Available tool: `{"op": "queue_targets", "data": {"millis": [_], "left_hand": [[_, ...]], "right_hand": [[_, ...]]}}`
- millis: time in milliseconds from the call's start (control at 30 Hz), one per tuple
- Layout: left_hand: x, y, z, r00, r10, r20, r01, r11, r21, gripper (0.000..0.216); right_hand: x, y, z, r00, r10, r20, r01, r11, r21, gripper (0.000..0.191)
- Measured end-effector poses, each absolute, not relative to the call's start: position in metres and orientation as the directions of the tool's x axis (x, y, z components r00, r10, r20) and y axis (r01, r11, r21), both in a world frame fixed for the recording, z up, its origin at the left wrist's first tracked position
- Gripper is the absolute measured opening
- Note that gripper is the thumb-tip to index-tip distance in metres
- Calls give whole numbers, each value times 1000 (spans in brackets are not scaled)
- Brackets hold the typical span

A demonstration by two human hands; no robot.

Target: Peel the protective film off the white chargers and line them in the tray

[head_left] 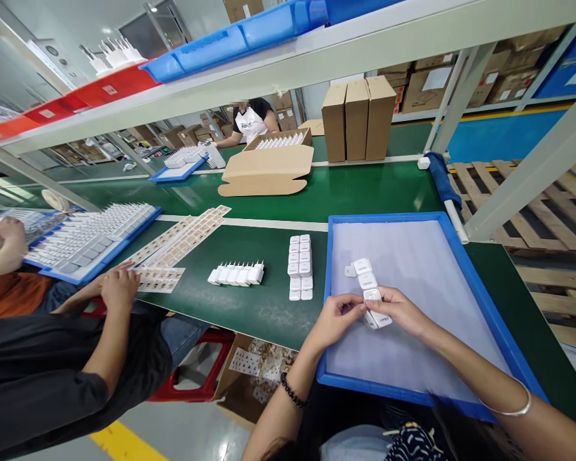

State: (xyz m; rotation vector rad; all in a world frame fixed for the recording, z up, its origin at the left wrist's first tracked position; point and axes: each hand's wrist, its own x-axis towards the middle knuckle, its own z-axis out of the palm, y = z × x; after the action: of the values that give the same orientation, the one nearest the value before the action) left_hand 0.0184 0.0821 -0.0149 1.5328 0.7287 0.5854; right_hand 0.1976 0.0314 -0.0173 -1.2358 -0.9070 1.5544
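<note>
Over the blue-rimmed tray (329, 275), both my hands meet at a short row of white plug chargers (367, 280) with small dark print on their faces. My left hand (335, 320) is closed, thumb and fingers pinching the row's left side near its lower end. From the right, my right hand (403, 312) grips the same chargers, its fingers wrapped round them. Their prongs cannot be seen. A small white piece (350, 271) lies on the tray's pale lining, beside the top of the row.
Left of the tray stand a double row of chargers (300, 266) and another row with prongs up (236, 274). Sticker sheets (182, 238) lie by a co-worker's hands (119, 286). Behind are a cardboard flap (269, 168) and upright boxes (358, 121); a shelf beam (413, 48) crosses overhead.
</note>
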Motion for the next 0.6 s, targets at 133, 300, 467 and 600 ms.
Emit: {"op": "queue_targets", "data": {"millis": [133, 300, 467, 600], "left_hand": [[17, 83, -21, 604, 795, -48, 180, -77, 981, 48], [18, 79, -26, 500, 866, -30, 231, -99, 968, 47], [22, 77, -24, 474, 880, -22, 286, -130, 949, 42], [19, 79, -24, 420, 907, -15, 329, -137, 934, 42]], "right_hand": [[200, 31, -11, -89, 948, -304, -223, -317, -922, 51], [214, 34, -9, -32, 955, -294, -215, -294, -931, 49], [236, 41, -27, 86, 952, -294, -133, -281, -950, 41], [262, 45, -40, 263, 930, -259, -51, -254, -966, 29]]}}
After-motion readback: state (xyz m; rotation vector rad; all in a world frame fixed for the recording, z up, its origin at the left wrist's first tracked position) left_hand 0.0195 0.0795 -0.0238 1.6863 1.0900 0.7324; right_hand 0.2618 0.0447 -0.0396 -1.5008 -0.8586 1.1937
